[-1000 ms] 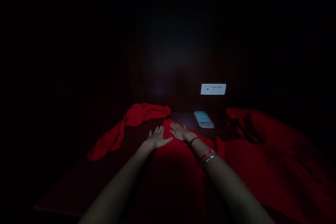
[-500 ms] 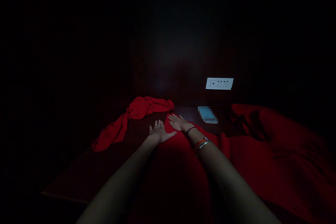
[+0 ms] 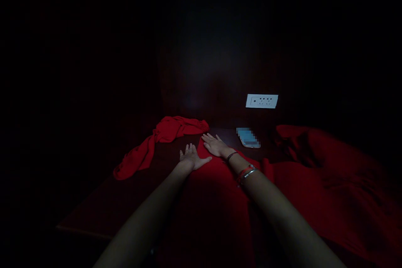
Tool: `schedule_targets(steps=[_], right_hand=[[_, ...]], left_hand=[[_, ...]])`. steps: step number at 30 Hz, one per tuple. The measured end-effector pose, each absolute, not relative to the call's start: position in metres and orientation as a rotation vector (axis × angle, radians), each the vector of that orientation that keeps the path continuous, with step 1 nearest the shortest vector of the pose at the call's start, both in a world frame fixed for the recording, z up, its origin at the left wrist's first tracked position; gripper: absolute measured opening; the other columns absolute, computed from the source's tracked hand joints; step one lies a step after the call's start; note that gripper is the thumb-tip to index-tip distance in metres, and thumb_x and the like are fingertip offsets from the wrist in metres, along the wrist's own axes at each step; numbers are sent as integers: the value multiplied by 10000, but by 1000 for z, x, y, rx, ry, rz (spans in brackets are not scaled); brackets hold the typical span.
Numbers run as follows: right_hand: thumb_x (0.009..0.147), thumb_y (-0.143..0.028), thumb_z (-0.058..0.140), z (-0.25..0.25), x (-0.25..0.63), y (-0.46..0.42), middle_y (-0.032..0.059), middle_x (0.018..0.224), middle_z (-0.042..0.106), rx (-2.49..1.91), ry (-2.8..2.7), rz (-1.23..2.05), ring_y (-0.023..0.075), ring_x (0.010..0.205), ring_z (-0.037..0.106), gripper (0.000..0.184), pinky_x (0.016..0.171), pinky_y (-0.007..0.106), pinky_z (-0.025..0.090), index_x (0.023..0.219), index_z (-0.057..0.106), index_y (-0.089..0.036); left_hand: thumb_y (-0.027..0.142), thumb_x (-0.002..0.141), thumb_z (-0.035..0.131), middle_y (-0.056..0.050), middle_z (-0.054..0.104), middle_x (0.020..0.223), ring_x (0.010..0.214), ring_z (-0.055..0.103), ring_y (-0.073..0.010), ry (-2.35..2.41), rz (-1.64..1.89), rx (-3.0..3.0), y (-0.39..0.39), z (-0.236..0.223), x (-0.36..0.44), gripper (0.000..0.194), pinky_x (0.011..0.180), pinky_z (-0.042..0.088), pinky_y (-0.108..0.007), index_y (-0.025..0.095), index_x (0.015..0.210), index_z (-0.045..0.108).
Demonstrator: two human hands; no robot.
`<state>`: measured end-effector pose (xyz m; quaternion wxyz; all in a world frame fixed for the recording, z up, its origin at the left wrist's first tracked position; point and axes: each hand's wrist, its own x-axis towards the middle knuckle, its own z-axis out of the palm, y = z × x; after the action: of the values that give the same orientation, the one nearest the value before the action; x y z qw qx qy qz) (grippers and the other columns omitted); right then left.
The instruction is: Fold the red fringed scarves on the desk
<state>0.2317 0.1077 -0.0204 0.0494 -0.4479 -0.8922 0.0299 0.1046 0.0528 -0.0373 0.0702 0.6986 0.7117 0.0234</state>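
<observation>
The head view shows a dim room, its dark reddish-brown wall [image 3: 204,88] rising beyond the hands and catching a faint, cool glow; the sides sink into black. The smooth, dark red-brown bench [image 3: 94,205] reaches from that wall to a thin front edge, visible left of the left forearm.

A flat panel of plain red fabric [image 3: 216,184] lies on the bench beneath and between the forearms, narrowing to a tip just beside the fingers. The right hand [image 3: 215,146] rests palm down on it near that tip, fingers spread. The left hand [image 3: 191,160] is also splayed, along the panel's left edge, its thumb over the cloth.

Left of the hands and beyond them stretches a crumpled strip of red cloth [image 3: 169,129]. Right of the right hand lies a slim phone with a blurred blue screen [image 3: 248,137], below a white rectangular wall socket plate [image 3: 261,101]. Farther right spreads a large, rumpled mass of red fabric [image 3: 336,176], partly lost in shadow.
</observation>
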Motion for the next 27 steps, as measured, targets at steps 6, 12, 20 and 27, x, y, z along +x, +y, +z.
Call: schedule_targets(steps=[6,12,20,27], right_hand=[[802,-501,96,-7,283,44,7,1363,62,-1487,-2644,191,172,1233,10,598,977,402,56,1308,77,-184],[777,-555,48,-27,296,0,-3,1365,36,-1637,-2623,299,187,1232,-17,626,970,429,24,1306,68,-222],[767,-575,43,-24,307,-10,-7,1367,18,-1557,-2543,241,189,1229,-50,632,965,437,2,1304,79,-242],[722,-641,99,-28,316,-13,12,1364,-23,-1756,-2623,436,234,1226,-51,715,948,479,-25,1305,42,-232]], left_hand=[[683,643,204,-129,34,1347,1222,-7,-280,2140,122,2156,52,-40,102,920,948,105,-492,39,1293,101],[566,757,164,-26,6,1360,1231,-22,-184,1680,276,2659,40,-38,102,680,977,69,-395,178,1306,61],[577,764,151,-33,104,1354,1231,67,-182,1538,114,2657,33,-37,102,644,970,72,-405,215,1295,133],[558,777,161,-12,41,1358,1232,17,-140,1408,172,2805,24,-33,104,638,989,42,-315,205,1303,84]])
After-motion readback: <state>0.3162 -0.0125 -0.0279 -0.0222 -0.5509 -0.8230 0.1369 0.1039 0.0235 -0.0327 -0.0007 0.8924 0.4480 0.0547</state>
